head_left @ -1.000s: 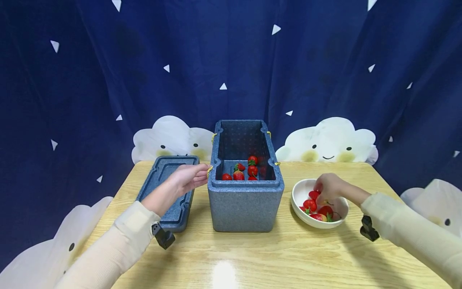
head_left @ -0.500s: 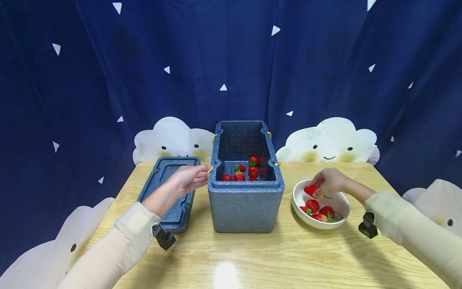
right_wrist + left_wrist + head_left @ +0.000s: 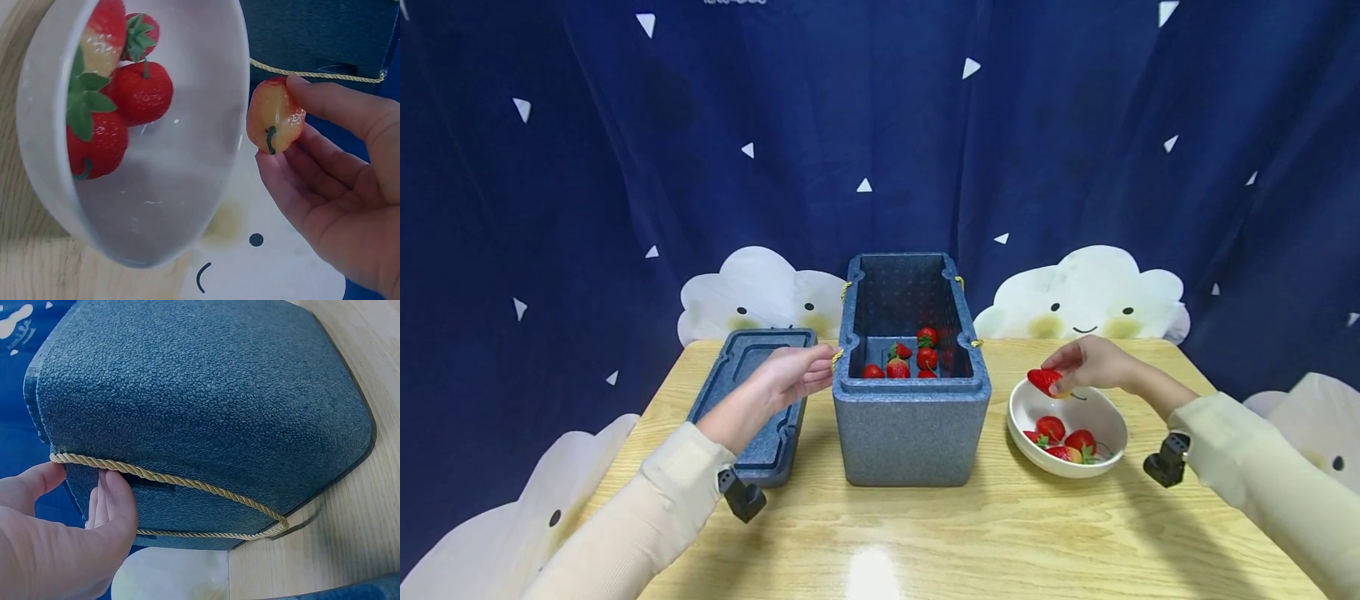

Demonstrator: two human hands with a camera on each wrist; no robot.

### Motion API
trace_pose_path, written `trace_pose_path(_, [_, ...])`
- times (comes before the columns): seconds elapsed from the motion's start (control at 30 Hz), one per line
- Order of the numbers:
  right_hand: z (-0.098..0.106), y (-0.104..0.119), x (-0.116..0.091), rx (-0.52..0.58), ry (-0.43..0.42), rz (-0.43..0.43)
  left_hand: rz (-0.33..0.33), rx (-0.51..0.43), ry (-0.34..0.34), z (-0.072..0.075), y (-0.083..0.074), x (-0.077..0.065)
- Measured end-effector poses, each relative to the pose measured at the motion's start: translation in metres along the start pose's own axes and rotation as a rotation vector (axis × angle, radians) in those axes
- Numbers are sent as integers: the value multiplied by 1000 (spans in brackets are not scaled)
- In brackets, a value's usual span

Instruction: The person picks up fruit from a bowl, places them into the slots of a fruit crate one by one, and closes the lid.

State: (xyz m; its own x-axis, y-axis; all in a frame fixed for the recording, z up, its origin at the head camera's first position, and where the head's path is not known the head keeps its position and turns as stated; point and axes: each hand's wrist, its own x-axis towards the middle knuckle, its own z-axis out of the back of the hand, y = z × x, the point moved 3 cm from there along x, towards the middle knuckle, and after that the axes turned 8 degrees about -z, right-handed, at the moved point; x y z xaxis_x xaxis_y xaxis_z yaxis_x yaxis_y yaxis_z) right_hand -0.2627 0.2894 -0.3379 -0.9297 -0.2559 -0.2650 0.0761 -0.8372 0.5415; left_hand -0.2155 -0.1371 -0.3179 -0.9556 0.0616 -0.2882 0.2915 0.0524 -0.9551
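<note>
My right hand pinches a red strawberry between thumb and fingers, above the far rim of a white bowl. In the right wrist view the strawberry's pale end and green stem face the camera. Several more strawberries lie in the bowl. At the left side of an uncovered blue-grey foam box, my left hand rests its fingertips against the outer wall, by the yellow rope. Several strawberries lie on the box floor.
The box's blue-grey lid lies on the wooden table to the left, partly beneath my left forearm. A dark blue curtain hangs behind, with white cloud cutouts at the table's back edge.
My right hand has risen out of the bowl, lifting the strawberry up and slightly left. The left hand stays against the box.
</note>
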Motion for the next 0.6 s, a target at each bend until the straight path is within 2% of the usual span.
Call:
trace_pose_path(0.2, [3, 7, -2, 6, -16, 33, -5, 1, -1, -1, 0, 2])
trace_pose_path(0.6, [12, 18, -2, 14, -23, 27, -12, 3, 16, 1, 1, 2])
